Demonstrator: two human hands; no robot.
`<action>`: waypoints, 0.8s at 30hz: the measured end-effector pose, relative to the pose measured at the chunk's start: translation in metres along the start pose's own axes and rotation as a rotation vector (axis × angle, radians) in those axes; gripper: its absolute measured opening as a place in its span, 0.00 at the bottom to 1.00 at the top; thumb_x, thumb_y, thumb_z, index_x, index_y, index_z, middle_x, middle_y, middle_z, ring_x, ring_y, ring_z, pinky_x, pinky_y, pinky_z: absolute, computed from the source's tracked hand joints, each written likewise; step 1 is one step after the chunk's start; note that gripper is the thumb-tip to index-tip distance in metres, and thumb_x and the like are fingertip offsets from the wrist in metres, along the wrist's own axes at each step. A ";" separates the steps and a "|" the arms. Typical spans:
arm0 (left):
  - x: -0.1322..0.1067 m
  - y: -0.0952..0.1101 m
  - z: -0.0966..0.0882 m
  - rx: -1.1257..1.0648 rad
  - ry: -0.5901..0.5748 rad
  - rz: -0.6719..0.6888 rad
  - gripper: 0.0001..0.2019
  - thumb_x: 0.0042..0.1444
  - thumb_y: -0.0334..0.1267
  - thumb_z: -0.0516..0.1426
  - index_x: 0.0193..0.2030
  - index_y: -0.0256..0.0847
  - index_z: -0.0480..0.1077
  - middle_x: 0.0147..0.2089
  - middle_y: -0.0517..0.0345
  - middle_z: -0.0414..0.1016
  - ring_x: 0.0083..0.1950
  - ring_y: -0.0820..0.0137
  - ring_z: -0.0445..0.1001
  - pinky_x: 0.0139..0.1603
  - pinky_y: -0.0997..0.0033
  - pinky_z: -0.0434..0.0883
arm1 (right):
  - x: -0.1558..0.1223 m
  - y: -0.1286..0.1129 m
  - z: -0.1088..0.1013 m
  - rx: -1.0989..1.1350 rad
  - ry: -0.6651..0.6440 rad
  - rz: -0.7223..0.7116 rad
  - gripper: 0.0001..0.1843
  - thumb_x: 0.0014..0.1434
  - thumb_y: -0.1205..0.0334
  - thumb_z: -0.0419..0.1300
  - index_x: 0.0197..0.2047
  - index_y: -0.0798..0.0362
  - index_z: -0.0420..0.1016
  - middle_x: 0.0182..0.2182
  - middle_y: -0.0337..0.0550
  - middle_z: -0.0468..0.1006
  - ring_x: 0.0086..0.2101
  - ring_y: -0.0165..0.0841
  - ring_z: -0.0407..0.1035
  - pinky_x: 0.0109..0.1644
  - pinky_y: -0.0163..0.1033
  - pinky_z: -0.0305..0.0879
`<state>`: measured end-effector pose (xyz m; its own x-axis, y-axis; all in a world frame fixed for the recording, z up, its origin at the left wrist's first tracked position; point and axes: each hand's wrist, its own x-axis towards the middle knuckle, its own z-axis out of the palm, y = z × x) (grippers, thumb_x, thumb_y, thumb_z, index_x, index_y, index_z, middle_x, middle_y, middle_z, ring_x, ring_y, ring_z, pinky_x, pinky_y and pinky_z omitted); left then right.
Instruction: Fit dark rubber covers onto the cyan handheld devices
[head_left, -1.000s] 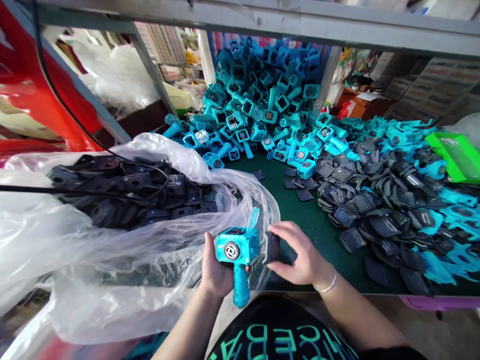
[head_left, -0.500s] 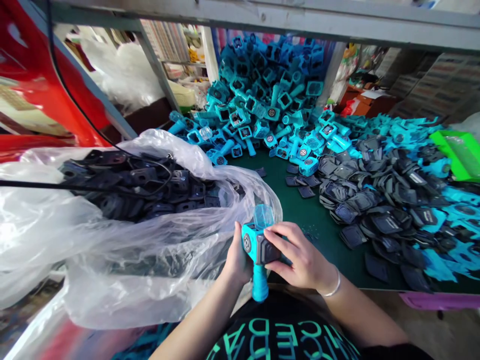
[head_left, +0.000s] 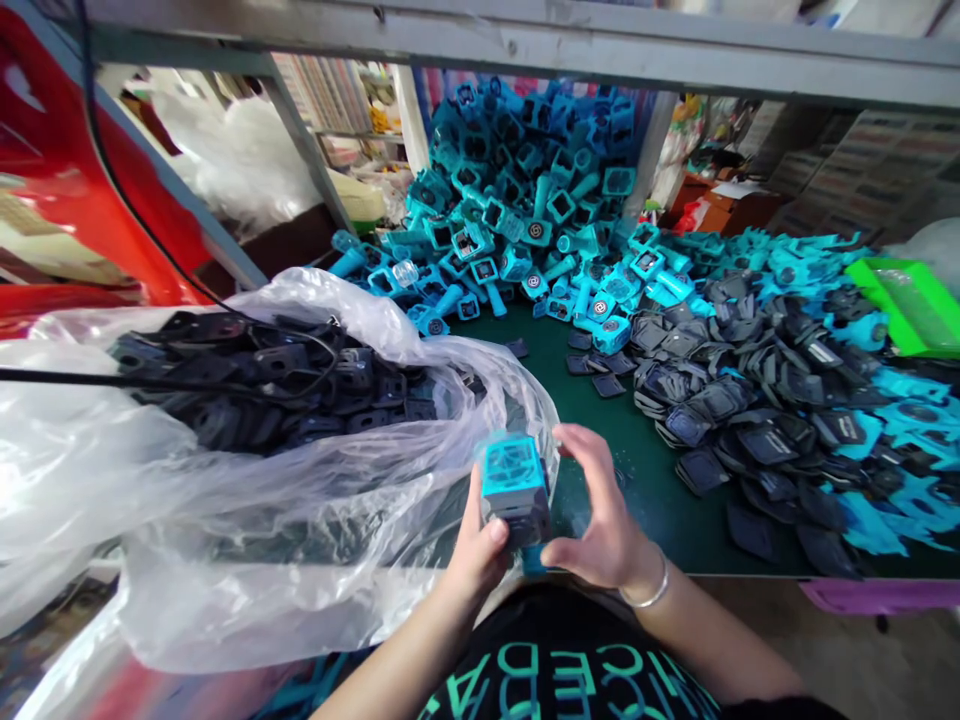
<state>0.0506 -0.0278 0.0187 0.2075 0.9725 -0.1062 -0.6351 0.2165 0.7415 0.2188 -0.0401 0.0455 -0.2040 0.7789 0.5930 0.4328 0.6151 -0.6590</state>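
A blue toy hammer (head_left: 513, 470) with dark grey side plates is held just above the near edge of the bench. Its clear-windowed blue face now points up toward me, and most of its handle is hidden below the head. My left hand (head_left: 480, 550) grips the head from the left, the thumb pressed on the grey plate. My right hand (head_left: 607, 520) is just right of it, thumb and fingers spread apart in a C shape, with nothing visible between them. The thumb tip is close to the hammer's lower part; I cannot tell whether it touches.
Blue hammer bodies (head_left: 540, 200) are heaped at the back. Dark flat plates (head_left: 720, 400) and blue pieces lie piled on the right, near a green tray (head_left: 907, 305). On the left, a clear plastic bag (head_left: 300, 500) holds dark grey parts (head_left: 277, 375). A black cable (head_left: 150, 378) crosses above it.
The hammer has turned in my left hand so its windowed face shows. My right fingers have come off its side and opened. The view has shifted slightly.
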 end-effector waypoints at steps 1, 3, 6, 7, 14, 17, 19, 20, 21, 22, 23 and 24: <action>-0.001 0.001 0.003 -0.005 -0.029 0.008 0.50 0.34 0.58 0.77 0.66 0.45 0.70 0.55 0.45 0.81 0.58 0.47 0.79 0.58 0.55 0.76 | -0.001 0.002 0.004 0.069 -0.007 0.078 0.59 0.60 0.21 0.54 0.81 0.46 0.44 0.73 0.59 0.56 0.71 0.52 0.57 0.73 0.58 0.63; -0.002 0.003 0.009 -0.007 -0.068 0.026 0.53 0.32 0.58 0.78 0.67 0.46 0.69 0.59 0.43 0.79 0.63 0.44 0.75 0.62 0.53 0.75 | -0.001 0.004 0.013 0.182 -0.062 0.153 0.63 0.57 0.17 0.48 0.82 0.47 0.40 0.74 0.59 0.56 0.72 0.53 0.57 0.73 0.59 0.62; -0.001 0.004 0.014 -0.014 -0.099 0.052 0.52 0.34 0.59 0.77 0.68 0.47 0.68 0.65 0.43 0.75 0.67 0.43 0.72 0.64 0.52 0.74 | 0.002 0.004 0.023 0.202 0.020 0.094 0.59 0.60 0.18 0.50 0.80 0.48 0.47 0.69 0.58 0.65 0.67 0.51 0.65 0.72 0.57 0.64; 0.001 0.003 0.014 -0.012 -0.119 0.060 0.51 0.35 0.59 0.76 0.67 0.47 0.69 0.66 0.43 0.75 0.66 0.42 0.73 0.64 0.52 0.74 | 0.004 0.004 0.025 0.168 0.072 0.065 0.57 0.61 0.19 0.50 0.79 0.49 0.50 0.68 0.58 0.66 0.66 0.51 0.66 0.72 0.57 0.64; 0.016 0.005 -0.013 0.028 0.024 -0.091 0.45 0.42 0.59 0.74 0.65 0.43 0.72 0.51 0.49 0.83 0.58 0.49 0.80 0.62 0.55 0.75 | 0.016 0.008 0.016 -0.256 0.119 -0.046 0.52 0.68 0.27 0.49 0.81 0.51 0.45 0.70 0.63 0.65 0.69 0.55 0.63 0.70 0.63 0.65; 0.009 0.018 -0.021 0.059 0.039 -0.188 0.45 0.44 0.57 0.74 0.69 0.47 0.70 0.61 0.50 0.80 0.66 0.49 0.75 0.69 0.54 0.70 | 0.020 0.007 0.016 -0.395 0.023 -0.265 0.58 0.61 0.30 0.64 0.81 0.49 0.45 0.72 0.60 0.64 0.72 0.56 0.58 0.77 0.68 0.50; 0.002 0.023 -0.027 0.094 -0.010 -0.191 0.47 0.39 0.55 0.77 0.68 0.49 0.71 0.68 0.49 0.75 0.72 0.46 0.70 0.73 0.53 0.67 | 0.022 0.004 0.025 -0.338 -0.155 -0.303 0.54 0.61 0.37 0.68 0.78 0.52 0.52 0.68 0.58 0.71 0.68 0.50 0.65 0.78 0.61 0.53; -0.002 0.023 -0.031 0.117 -0.018 -0.177 0.48 0.37 0.53 0.77 0.67 0.48 0.72 0.70 0.49 0.74 0.73 0.45 0.68 0.74 0.52 0.65 | 0.022 0.003 0.031 -0.286 -0.188 -0.276 0.49 0.61 0.42 0.69 0.76 0.54 0.56 0.65 0.57 0.74 0.66 0.46 0.69 0.76 0.56 0.58; -0.006 0.021 -0.036 0.142 -0.010 -0.158 0.47 0.37 0.53 0.78 0.66 0.47 0.73 0.71 0.48 0.73 0.75 0.45 0.66 0.76 0.51 0.64 | 0.021 0.001 0.039 -0.229 -0.176 -0.245 0.45 0.61 0.46 0.68 0.74 0.56 0.59 0.63 0.57 0.76 0.64 0.44 0.71 0.74 0.52 0.63; -0.009 0.018 -0.043 0.165 0.008 -0.147 0.45 0.37 0.52 0.77 0.65 0.47 0.74 0.71 0.48 0.72 0.76 0.44 0.64 0.77 0.51 0.62 | 0.021 0.000 0.047 -0.176 -0.147 -0.229 0.42 0.60 0.49 0.68 0.72 0.56 0.62 0.62 0.56 0.77 0.63 0.42 0.73 0.72 0.49 0.66; -0.012 0.016 -0.052 0.181 0.037 -0.147 0.44 0.38 0.53 0.76 0.64 0.47 0.75 0.72 0.49 0.72 0.77 0.44 0.62 0.78 0.50 0.60 | 0.020 -0.001 0.054 -0.125 -0.133 -0.224 0.41 0.59 0.50 0.69 0.71 0.55 0.64 0.61 0.56 0.78 0.63 0.42 0.73 0.71 0.47 0.67; -0.015 0.014 -0.062 0.182 0.060 -0.166 0.42 0.39 0.55 0.76 0.64 0.48 0.75 0.72 0.50 0.72 0.78 0.44 0.60 0.79 0.49 0.59 | 0.021 -0.002 0.059 -0.072 -0.154 -0.214 0.42 0.58 0.50 0.70 0.71 0.55 0.65 0.61 0.55 0.78 0.63 0.43 0.73 0.71 0.47 0.68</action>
<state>-0.0079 -0.0340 -0.0102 0.2500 0.9294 -0.2715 -0.4500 0.3599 0.8173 0.1615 -0.0181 0.0317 -0.4260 0.6448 0.6346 0.4260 0.7618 -0.4880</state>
